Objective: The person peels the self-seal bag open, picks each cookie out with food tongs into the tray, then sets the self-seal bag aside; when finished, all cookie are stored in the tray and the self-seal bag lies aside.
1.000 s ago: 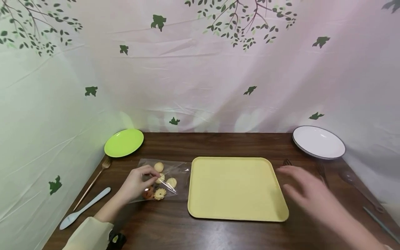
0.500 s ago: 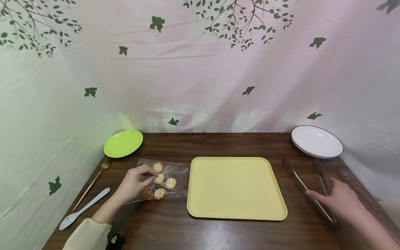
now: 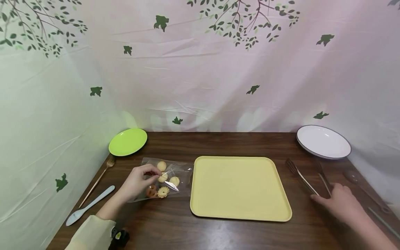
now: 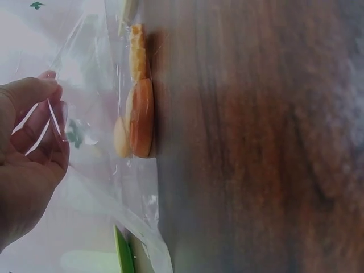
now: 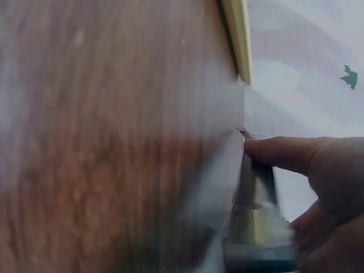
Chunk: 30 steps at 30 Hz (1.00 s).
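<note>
My left hand [image 3: 140,180] pinches the film of a clear plastic bag [image 3: 184,173] between thumb and fingers; the left wrist view shows the film drawn up from the table. Inside are several cookies: plain round ones [image 3: 174,181], a pale flower-shaped one [image 3: 163,192] and a reddish-brown one [image 3: 151,191]. At the right side, my right hand [image 3: 345,205] grips metal tongs [image 3: 304,181], whose slotted heads point toward the back wall. Its thumb presses one arm of the tongs [image 5: 259,193] in the right wrist view, where they are blurred. The tongs' rear end is hidden by the hand.
A yellow tray [image 3: 240,187] lies between the hands. A green plate [image 3: 128,142] and white plate [image 3: 323,140] stand at the back corners. Left edge: a fork [image 3: 97,181] and pale spreader [image 3: 90,205]. Right edge: a translucent spoon [image 3: 367,192] and thin grey stick [image 3: 383,222].
My right hand has gone from beside the tray's right edge rightward to the tongs and taken hold of them. The left hand keeps its pinch on the bag, nearly still.
</note>
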{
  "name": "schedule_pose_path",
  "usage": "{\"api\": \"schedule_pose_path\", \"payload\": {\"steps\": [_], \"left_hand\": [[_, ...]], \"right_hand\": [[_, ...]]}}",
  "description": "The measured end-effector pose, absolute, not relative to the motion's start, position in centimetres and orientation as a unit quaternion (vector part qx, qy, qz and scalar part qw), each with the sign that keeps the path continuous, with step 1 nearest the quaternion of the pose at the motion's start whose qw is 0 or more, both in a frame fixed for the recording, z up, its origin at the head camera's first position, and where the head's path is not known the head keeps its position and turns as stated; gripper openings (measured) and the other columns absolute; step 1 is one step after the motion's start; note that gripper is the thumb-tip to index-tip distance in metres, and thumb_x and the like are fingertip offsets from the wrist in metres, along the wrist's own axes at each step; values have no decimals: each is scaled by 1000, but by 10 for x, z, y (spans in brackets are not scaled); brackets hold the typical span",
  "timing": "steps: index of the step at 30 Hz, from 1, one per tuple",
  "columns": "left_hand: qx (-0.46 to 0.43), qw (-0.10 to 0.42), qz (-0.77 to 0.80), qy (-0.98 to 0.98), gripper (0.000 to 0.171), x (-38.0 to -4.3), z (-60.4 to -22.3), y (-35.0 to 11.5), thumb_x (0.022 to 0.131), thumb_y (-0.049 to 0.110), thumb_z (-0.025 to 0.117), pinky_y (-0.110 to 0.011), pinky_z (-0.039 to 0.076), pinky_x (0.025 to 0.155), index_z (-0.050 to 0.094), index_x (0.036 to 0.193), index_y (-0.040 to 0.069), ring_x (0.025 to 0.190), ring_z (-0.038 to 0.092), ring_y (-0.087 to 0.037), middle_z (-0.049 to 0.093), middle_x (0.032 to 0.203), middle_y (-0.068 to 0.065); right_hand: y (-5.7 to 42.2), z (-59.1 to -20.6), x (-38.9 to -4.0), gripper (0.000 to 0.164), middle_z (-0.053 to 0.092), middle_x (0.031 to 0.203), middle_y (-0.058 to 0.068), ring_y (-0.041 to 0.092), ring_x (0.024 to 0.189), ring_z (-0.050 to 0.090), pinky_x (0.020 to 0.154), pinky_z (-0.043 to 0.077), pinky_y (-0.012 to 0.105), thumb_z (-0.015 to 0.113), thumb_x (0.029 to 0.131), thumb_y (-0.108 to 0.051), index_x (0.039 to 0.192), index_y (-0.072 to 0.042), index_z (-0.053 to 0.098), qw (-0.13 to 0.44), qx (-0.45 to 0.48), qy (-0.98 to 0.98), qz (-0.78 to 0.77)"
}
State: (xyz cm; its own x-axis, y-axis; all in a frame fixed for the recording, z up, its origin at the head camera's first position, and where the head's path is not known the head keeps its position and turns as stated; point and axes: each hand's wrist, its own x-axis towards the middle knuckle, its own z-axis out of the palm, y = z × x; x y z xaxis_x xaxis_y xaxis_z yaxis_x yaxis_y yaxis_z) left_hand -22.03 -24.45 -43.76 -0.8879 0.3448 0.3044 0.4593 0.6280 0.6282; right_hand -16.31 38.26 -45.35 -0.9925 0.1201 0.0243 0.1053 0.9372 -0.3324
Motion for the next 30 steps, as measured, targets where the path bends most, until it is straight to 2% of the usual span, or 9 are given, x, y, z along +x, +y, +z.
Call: {"api": "schedule_pose_path", "payload": {"steps": [5, 9, 12, 14, 17, 21, 22, 26, 30], "left_hand": [[-222, 71, -366, -901, 14, -222, -439, -245, 84, 4, 71, -34, 54, 74, 70, 88, 17, 82, 61, -5, 66, 87, 10], [-224, 69, -369, -899, 15, -221, -439, -246, 83, 3, 71, -35, 54, 74, 69, 88, 17, 82, 61, -6, 65, 87, 10], [-229, 69, -369, -898, 16, -220, -438, -246, 83, 3, 71, -37, 54, 74, 68, 87, 18, 82, 60, -7, 64, 86, 11], [-233, 68, -369, -897, 16, -220, -437, -246, 83, 2, 71, -37, 54, 74, 67, 87, 18, 81, 59, -7, 63, 86, 10], [-238, 64, -361, -899, 17, -221, -435, -245, 83, 1, 70, -35, 53, 73, 65, 86, 18, 81, 58, -6, 63, 85, 9], [-248, 58, -355, -900, 16, -223, -435, -244, 84, 1, 69, -31, 52, 73, 64, 87, 16, 81, 57, -7, 63, 85, 4], [-249, 56, -355, -899, 16, -223, -435, -244, 84, 2, 69, -31, 52, 73, 63, 87, 16, 81, 57, -7, 63, 86, 3], [-258, 55, -358, -896, 17, -223, -436, -244, 85, 3, 68, -30, 52, 72, 62, 86, 18, 81, 57, -6, 63, 86, 0], [-261, 55, -361, -894, 18, -222, -436, -244, 84, 1, 68, -34, 53, 73, 61, 86, 18, 82, 58, -7, 62, 86, 2]], "right_hand": [[363, -443, -160, 76, 46, 108, 37, 48, 95, 46, 73, 37, 59, 70, 85, -37, 127, 18, 40, 126, -5, -967, 221], [337, -427, -160, 70, 48, 113, 26, 40, 98, 47, 75, 37, 56, 71, 85, -32, 134, 7, 41, 150, 50, -955, 251], [311, -417, -162, 64, 55, 110, 14, 26, 95, 51, 77, 40, 39, 75, 82, -28, 133, -1, 47, 163, 107, -947, 256], [292, -414, -164, 60, 58, 107, 7, 16, 91, 51, 74, 39, 28, 78, 80, -27, 129, -5, 52, 173, 151, -941, 248], [261, -408, -167, 56, 61, 109, 2, 11, 94, 54, 77, 44, 26, 78, 79, -28, 126, -9, 54, 159, 206, -936, 238], [223, -407, -172, 54, 61, 115, -3, 16, 105, 58, 82, 50, 41, 76, 80, -33, 126, -15, 55, 120, 254, -935, 218], [215, -409, -174, 53, 61, 116, -4, 15, 105, 58, 82, 51, 41, 75, 81, -34, 126, -16, 55, 114, 262, -935, 211], [184, -413, -182, 50, 60, 114, -10, 10, 106, 57, 78, 52, 36, 73, 82, -38, 125, -20, 56, 101, 282, -939, 171], [157, -414, -189, 45, 60, 110, -12, 7, 102, 58, 71, 52, 32, 72, 83, -39, 122, -21, 59, 107, 304, -936, 141]]}}
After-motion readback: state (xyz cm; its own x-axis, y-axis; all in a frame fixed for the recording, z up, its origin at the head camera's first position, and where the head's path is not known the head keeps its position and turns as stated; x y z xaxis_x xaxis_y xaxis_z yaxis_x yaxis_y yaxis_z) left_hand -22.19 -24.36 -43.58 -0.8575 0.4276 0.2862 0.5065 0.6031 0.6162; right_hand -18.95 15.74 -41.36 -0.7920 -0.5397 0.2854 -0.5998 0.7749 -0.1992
